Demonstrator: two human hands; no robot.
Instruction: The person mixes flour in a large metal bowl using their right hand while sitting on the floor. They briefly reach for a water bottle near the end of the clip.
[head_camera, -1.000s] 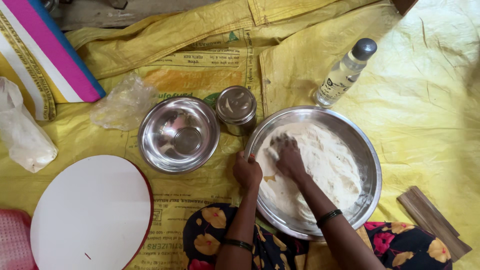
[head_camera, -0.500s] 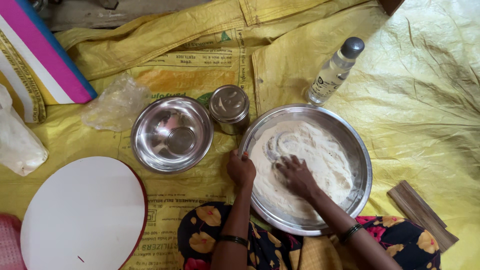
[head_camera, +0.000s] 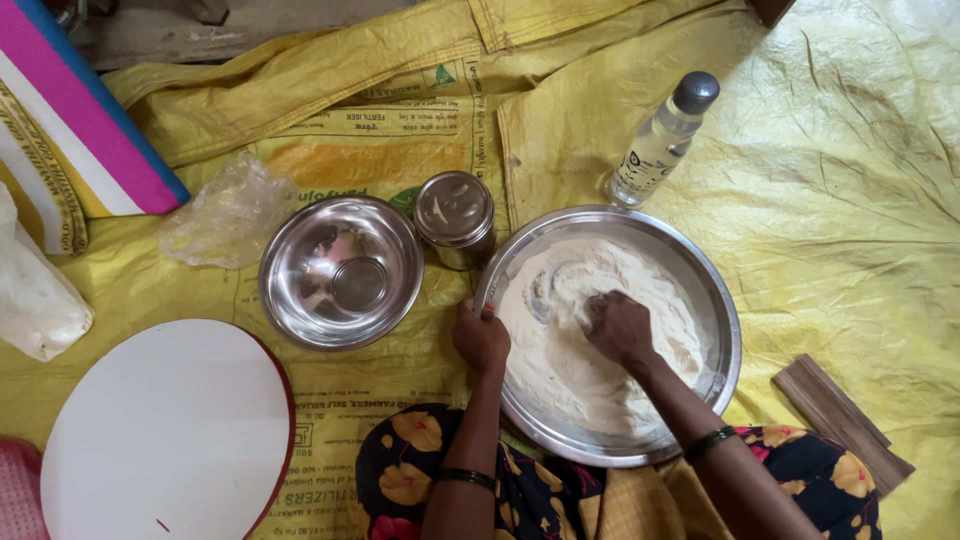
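1. Grip, left hand (head_camera: 481, 338): fingers curled closed over the near-left rim of the wide round steel basin (head_camera: 722, 330), apparently steadying it.
2. Grip, right hand (head_camera: 620, 327): fingers bunched and pressed down into the pale off-white flour (head_camera: 560, 370); closed loosely on flour, nothing else held.
3. Location: flour lies inside the basin, which sits on the yellow woven plastic sheet (head_camera: 850, 200) spread on the floor, directly in front of the person's lap.
4. Progress, judged: flour looks dry and loose, with finger furrows in the surface; no lump of dough has formed. Mixing appears under way at an early stage; binding and kneading seem left to do.
5. Pose: both forearms reach forward from the bottom edge; left wrist straight, palm down on the rim; right wrist bent, knuckles up, a dark bangle on each wrist.
6. Surroundings: an empty smaller steel bowl (head_camera: 341, 272) left of the basin; a lidded steel canister (head_camera: 455, 215) between them; a clear bottle of clear liquid with grey cap (head_camera: 662, 140) just beyond the basin; a round white board (head_camera: 170, 435) at near left.
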